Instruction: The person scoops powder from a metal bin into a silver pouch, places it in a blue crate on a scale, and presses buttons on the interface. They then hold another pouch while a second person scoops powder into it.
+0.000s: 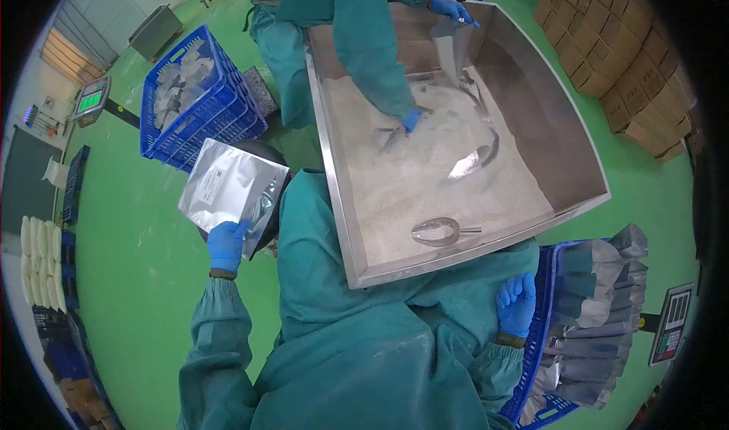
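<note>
My left hand (226, 245), in a blue glove, grips the bottom corner of an empty silver foil pouch (231, 185) held up at my left. My right hand (517, 303), also blue-gloved, rests with fingers curled and nothing in it, beside a blue crate of filled foil pouches (600, 316). In front of me stands a large steel trough (349, 225) holding pale powder (425, 172). A metal scoop (438, 231) lies on the powder near the trough's front edge.
Across the trough a co-worker in green holds a foil pouch (453, 47) in one gloved hand and digs in the powder with the other. A blue crate of pouches (194, 96) sits at left, cardboard boxes (623, 50) at right, and a scale (672, 324) lower right.
</note>
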`<state>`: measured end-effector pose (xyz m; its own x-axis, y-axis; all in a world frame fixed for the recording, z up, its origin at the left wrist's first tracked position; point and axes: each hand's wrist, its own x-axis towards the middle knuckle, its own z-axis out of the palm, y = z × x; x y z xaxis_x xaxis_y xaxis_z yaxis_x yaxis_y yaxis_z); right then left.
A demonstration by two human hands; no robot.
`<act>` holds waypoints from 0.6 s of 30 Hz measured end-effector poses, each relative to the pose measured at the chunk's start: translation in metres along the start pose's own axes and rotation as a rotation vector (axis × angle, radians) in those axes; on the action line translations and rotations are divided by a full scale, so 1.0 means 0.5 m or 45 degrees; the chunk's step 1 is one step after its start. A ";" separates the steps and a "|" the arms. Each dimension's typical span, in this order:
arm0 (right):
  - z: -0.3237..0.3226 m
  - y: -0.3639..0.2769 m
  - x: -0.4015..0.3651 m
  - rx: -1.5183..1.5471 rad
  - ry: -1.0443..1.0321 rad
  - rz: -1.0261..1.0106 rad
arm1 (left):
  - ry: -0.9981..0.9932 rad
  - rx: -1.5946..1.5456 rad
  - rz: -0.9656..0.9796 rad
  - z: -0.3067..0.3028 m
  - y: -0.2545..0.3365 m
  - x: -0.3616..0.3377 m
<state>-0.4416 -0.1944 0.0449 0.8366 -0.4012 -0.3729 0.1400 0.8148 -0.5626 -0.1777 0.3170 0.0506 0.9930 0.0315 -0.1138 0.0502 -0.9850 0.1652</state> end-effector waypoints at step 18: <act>0.228 0.031 0.511 -2.334 -0.642 0.191 | 0.443 -0.086 0.757 -0.363 0.388 -0.042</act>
<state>-0.1652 -0.2368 0.0248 0.8887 0.0379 -0.4569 -0.3074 -0.6902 -0.6551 -0.1694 0.1559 0.2629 0.8297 -0.4471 0.3341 -0.5183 -0.8394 0.1638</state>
